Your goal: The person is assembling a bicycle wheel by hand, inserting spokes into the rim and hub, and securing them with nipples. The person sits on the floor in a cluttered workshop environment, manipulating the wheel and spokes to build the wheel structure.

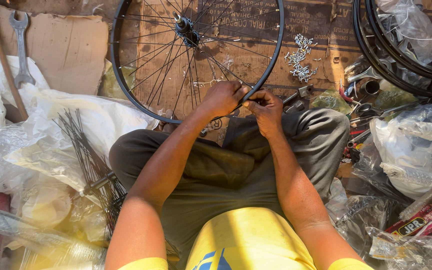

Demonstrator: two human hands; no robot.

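A black bicycle wheel rim [274,55] with thin spokes and a hub [186,27] lies on flattened cardboard in front of my crossed legs. My left hand [222,97] is closed around the near part of the rim. Right beside it, my right hand [265,106] pinches something small at the rim, fingers drawn together; what it holds is hidden. A heap of small silver spoke nipples [300,57] lies on the cardboard beyond the rim, to the right.
A bundle of loose black spokes [93,165] lies on plastic bags at my left. A spanner [21,47] rests on cardboard at the far left. More black rims [401,75], small tools and plastic bags crowd the right side.
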